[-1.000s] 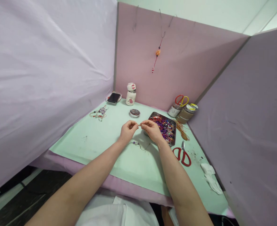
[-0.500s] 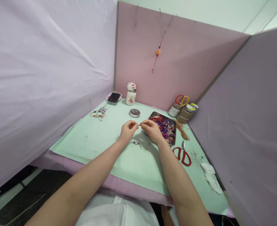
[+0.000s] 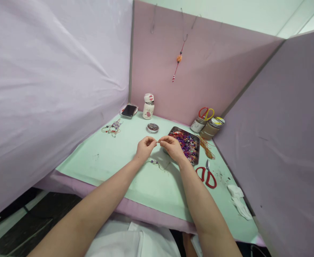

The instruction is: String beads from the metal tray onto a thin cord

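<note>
Over the middle of the table, my left hand (image 3: 145, 147) pinches thumb and fingertips together. My right hand (image 3: 172, 146) makes a matching pinch just beside it, the fingertips of both nearly meeting. Whatever sits between the fingers is too small to make out. Below the hands is a beaded strand (image 3: 154, 162) with dark and clear beads on a thin cord; whether its cord runs up into my fingers cannot be seen. A metal tray (image 3: 199, 151) of purple, red and orange beads stands close to my right hand, which partly covers its left side.
Red-handled scissors (image 3: 210, 179) lie right of my right forearm, near a bundle of cords (image 3: 207, 148). Behind stand a jar with scissors (image 3: 197, 126), a lidded jar (image 3: 210, 129), a white bottle (image 3: 148, 110) and a small round dish (image 3: 153, 128). Beaded pieces (image 3: 114, 128) lie left.
</note>
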The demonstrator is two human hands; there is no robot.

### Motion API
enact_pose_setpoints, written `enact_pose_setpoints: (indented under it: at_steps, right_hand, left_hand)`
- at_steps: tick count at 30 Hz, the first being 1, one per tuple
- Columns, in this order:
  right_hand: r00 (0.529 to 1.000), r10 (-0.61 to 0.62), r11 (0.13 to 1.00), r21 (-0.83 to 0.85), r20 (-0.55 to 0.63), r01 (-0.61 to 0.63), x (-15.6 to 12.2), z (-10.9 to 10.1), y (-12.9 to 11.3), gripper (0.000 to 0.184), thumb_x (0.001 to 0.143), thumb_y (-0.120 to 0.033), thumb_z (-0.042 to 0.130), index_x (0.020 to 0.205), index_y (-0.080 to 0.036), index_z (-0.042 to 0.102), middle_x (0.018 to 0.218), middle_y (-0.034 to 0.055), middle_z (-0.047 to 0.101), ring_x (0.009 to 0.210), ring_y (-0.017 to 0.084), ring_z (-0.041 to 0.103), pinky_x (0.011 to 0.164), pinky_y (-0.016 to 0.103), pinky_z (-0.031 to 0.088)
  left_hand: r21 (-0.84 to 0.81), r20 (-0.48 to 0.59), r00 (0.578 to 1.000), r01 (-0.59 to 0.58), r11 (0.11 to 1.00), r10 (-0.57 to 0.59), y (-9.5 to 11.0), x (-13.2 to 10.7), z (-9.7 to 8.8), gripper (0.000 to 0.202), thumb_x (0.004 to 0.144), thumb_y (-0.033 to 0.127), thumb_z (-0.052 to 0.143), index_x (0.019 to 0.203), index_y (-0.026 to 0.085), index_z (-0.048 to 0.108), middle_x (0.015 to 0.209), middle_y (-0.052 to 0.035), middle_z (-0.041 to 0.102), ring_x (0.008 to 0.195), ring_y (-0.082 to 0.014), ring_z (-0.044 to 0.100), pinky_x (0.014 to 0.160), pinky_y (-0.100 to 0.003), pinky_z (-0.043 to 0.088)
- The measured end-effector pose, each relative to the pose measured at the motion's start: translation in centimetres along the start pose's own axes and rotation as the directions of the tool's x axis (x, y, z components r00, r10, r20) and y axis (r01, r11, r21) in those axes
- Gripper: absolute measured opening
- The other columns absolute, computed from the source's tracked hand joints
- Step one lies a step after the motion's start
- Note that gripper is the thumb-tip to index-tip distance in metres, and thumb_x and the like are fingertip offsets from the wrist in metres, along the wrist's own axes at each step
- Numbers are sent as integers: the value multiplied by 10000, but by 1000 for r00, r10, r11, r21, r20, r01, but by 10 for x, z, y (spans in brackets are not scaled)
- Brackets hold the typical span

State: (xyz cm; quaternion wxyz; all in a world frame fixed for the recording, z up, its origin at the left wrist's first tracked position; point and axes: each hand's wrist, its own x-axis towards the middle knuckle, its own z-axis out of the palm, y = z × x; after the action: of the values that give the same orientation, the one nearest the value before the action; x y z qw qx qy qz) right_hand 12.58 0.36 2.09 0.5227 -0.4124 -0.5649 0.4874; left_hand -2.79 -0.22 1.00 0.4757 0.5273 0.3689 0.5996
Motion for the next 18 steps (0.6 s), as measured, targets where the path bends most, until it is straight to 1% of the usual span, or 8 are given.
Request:
enact_pose_setpoints:
  at_steps: [3, 7, 9, 13, 18]
  right_hand:
    - [1000, -6, 1000, 1, 6, 6, 0, 0, 0, 161, 658, -318, 734, 786, -236, 684, 788, -4, 691, 685, 133, 554, 630, 266, 413]
    - [1000, -13, 1000, 12, 16, 13, 0, -1, 1, 149, 667, -315, 732, 787, -238, 690, 791, -6, 691, 675, 124, 546, 633, 263, 408]
    - [1000, -11, 1000, 11, 17, 11, 0, -1, 1, 148, 670, -314, 733, 791, -239, 690, 798, -6, 693, 676, 123, 545, 630, 260, 406]
    - [1000, -14, 1000, 11, 19, 14, 1, -1, 2, 147, 672, -308, 736, 793, -237, 691, 799, -3, 689, 683, 123, 542, 631, 258, 406]
    - [1000, -14, 1000, 9, 19, 14, 1, -1, 1, 161, 665, -323, 739, 787, -230, 690, 782, -1, 681, 666, 121, 532, 614, 258, 403]
  left_hand:
    - [11, 6, 1000, 4, 1000, -4, 0, 0, -1, 146, 716, 316, 640, 729, 180, 590, 681, 10, 602, 697, -140, 604, 713, -289, 471]
    - [73, 3, 1000, -20, 997, 19, 0, 0, -1, 112, 731, 294, 611, 729, 183, 594, 651, 25, 574, 605, -110, 516, 626, -257, 417]
    - [95, -3, 999, -36, 995, 37, -1, 0, -2, 110, 737, 292, 603, 726, 183, 590, 669, 24, 576, 614, -108, 501, 631, -254, 405]
    - [117, -13, 999, -38, 992, 40, -5, 1, -2, 123, 732, 302, 613, 728, 180, 598, 693, 14, 594, 657, -121, 517, 675, -262, 414]
    - [162, -7, 999, -46, 986, 48, -4, 0, -2, 137, 736, 313, 613, 733, 176, 617, 698, 7, 603, 648, -124, 506, 661, -263, 408]
